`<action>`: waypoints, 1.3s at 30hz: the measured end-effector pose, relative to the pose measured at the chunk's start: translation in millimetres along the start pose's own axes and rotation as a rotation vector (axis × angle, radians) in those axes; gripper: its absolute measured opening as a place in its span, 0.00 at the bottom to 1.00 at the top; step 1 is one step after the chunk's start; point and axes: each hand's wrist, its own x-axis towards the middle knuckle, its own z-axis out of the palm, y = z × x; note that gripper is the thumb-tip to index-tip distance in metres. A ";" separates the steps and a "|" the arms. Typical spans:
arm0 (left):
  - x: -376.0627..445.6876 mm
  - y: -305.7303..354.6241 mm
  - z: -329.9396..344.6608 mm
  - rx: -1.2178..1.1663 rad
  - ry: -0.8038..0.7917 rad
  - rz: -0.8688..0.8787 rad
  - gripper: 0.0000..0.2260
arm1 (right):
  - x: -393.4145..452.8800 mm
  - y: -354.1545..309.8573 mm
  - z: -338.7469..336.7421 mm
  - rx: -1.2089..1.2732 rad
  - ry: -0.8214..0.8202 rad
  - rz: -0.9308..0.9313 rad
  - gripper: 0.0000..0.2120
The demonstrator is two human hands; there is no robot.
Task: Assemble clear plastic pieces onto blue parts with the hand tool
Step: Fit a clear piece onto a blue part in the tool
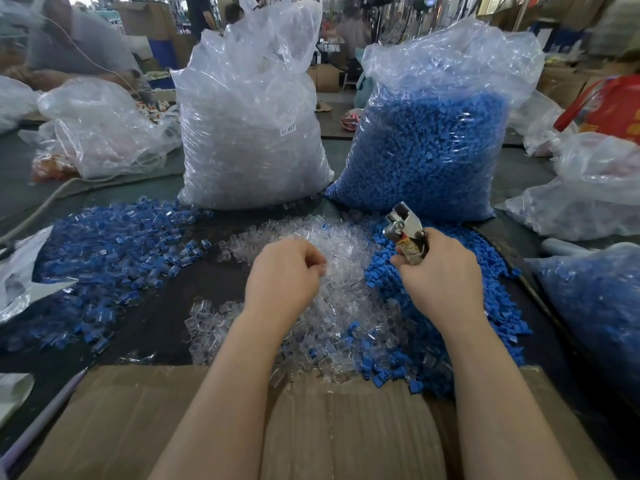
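step: picking clear piece | left hand curled in clear pile, contents unclear | right hand gripped hand tool | next: needs blue part

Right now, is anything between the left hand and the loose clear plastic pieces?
Nothing visible: the left hand is already at the heap of loose clear plastic pieces, fingers curled at its edge.

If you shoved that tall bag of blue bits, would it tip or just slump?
The bag of blue parts would probably slump: thin crinkled film, loose filling. It looks heavy, packed nearly full and spread wide on the table, so tipping seems unlikely.
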 end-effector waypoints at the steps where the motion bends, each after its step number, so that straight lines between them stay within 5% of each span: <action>1: -1.3 2.2 1.9 0.004 -0.023 0.002 0.05 | -0.5 -1.0 -0.3 0.012 -0.008 -0.002 0.09; 4: -4.0 12.4 7.2 -0.073 -0.060 0.033 0.07 | -1.3 -5.8 -1.9 0.131 -0.003 0.000 0.08; 9: -11.6 39.5 16.7 -0.537 -0.291 0.061 0.10 | -3.6 -19.9 -6.7 0.545 0.022 0.031 0.08; 16: -16.9 46.4 16.8 -0.901 -0.155 -0.073 0.07 | -6.0 -31.5 -2.8 0.789 -0.031 -0.024 0.11; 30: -8.6 33.8 8.5 -0.443 -0.041 0.014 0.05 | -5.3 -21.0 -3.9 0.471 0.002 -0.049 0.06; 35: -9.5 31.4 19.4 -0.021 -0.262 0.068 0.13 | -5.0 -18.6 -3.6 0.404 0.054 -0.033 0.05; 39: -12.0 36.6 31.2 0.175 -0.239 0.154 0.10 | -5.0 -18.0 -2.4 0.389 0.053 -0.028 0.06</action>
